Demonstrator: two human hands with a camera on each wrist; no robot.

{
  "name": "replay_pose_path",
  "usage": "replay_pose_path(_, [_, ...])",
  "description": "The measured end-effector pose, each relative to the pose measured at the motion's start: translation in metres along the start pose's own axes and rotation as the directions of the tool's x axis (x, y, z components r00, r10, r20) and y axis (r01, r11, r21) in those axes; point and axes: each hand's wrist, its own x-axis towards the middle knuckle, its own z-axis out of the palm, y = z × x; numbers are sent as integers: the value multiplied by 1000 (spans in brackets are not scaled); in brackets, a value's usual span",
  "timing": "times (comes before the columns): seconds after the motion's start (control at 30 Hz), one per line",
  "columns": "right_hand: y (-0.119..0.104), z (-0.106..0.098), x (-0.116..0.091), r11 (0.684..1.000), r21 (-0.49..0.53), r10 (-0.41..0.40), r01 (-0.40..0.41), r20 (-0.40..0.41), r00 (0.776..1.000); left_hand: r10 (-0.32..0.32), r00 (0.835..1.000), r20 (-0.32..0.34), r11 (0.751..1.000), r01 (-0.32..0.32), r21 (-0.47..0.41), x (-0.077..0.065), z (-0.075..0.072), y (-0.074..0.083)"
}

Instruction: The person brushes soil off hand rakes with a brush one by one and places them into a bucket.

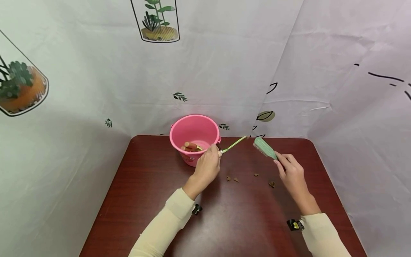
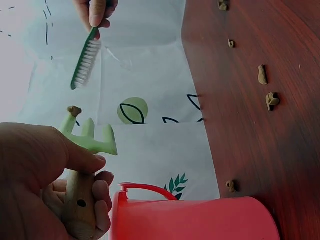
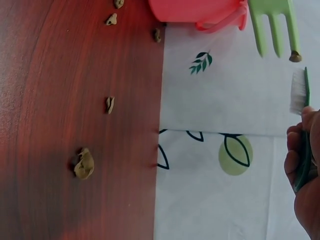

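My left hand [image 1: 207, 164] grips the wooden handle [image 2: 80, 205] of a small hand fork with light green tines [image 2: 89, 142]. A brown clump [image 2: 74, 111] sticks to the tip of one outer tine. In my right hand [image 1: 291, 175] is a green brush [image 1: 264, 147] with pale bristles, held by its handle. The brush head is close to the clump-bearing tine, a small gap apart in the right wrist view. Both tools are up above the table, near its back edge.
A pink bucket [image 1: 189, 159] stands at the table's back, just beyond my left hand, with wooden-handled tools [image 1: 191, 145] inside. Several brown crumbs, including one larger clump [image 3: 84, 164], lie on the dark red table [image 1: 244, 217]. A printed white cloth [image 1: 218, 71] hangs behind.
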Motion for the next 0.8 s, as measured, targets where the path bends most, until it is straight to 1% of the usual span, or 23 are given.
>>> replay_pose_path(0.1, [-3,1,2,1000,15,-7,8,-2,1000,-10,1000,-7,1000,9,-10,0,1,-1])
replay_pose_path(0.2, [-8,2,4,999,31,-22,22,-3,1000,-14,1000,-9,1000,14,-1,0,1,0])
replay_pose_path(0.4, [-18,4,8,997,40,-66,65,17,998,-1,1000,-25,1000,1,27,1,-2,3])
replay_pose_path(0.57, [-25,6,10,994,41,-99,97,46,994,13,999,-42,997,-10,71,2,-3,3])
replay_pose_path(0.67, [-29,10,11,991,59,-125,121,56,991,21,998,-51,995,-16,102,1,-3,4])
replay_pose_path(0.8, [-35,17,14,988,72,-138,133,61,989,43,997,-71,987,-32,155,0,-1,4])
